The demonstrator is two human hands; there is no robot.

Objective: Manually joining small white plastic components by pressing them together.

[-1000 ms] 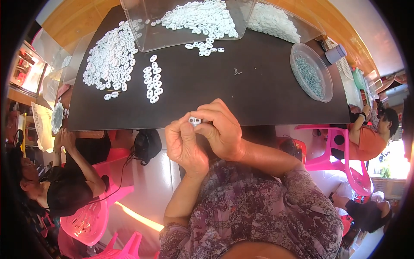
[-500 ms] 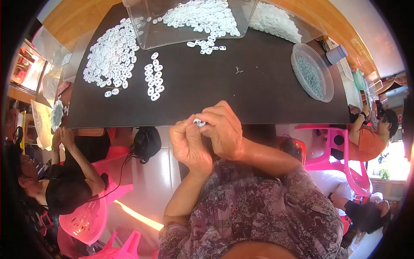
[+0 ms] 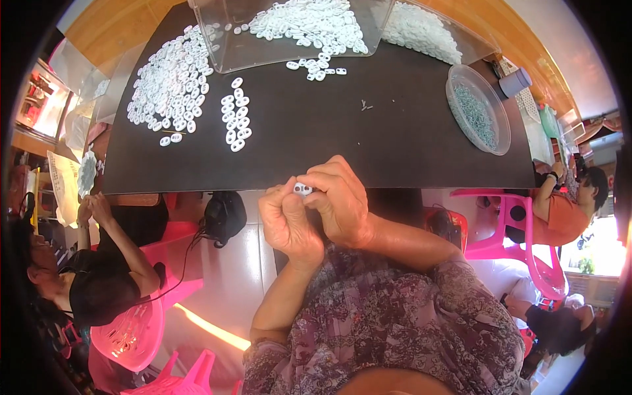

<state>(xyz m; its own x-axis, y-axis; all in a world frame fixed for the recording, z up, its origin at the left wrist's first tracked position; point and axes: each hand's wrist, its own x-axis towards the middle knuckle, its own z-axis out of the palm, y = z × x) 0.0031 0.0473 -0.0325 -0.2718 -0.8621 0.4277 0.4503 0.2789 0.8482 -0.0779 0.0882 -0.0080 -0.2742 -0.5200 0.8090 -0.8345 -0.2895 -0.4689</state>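
A small white oval plastic piece with two dark holes (image 3: 302,189) is pinched between both of my hands, just past the table's near edge. My left hand (image 3: 289,222) grips it from the left, with thumb and forefinger pressed together. From the other side my right hand (image 3: 343,205) closes its bent fingers and thumb on the same piece. The fingertips hide part of it. Beyond my hands, several like oval pieces (image 3: 230,116) lie in short rows on the dark table (image 3: 296,131).
A heap of white oval pieces (image 3: 168,85) covers the table's left. Clear bins (image 3: 227,59) with more white parts stand at the back. A round tray (image 3: 503,141) of thin greenish pins sits right, beside a purplish cylinder (image 3: 515,83). Other people sit at both sides.
Both hands keep their hold on the white oval piece, which has turned slightly between the fingertips. The hands have barely shifted otherwise.
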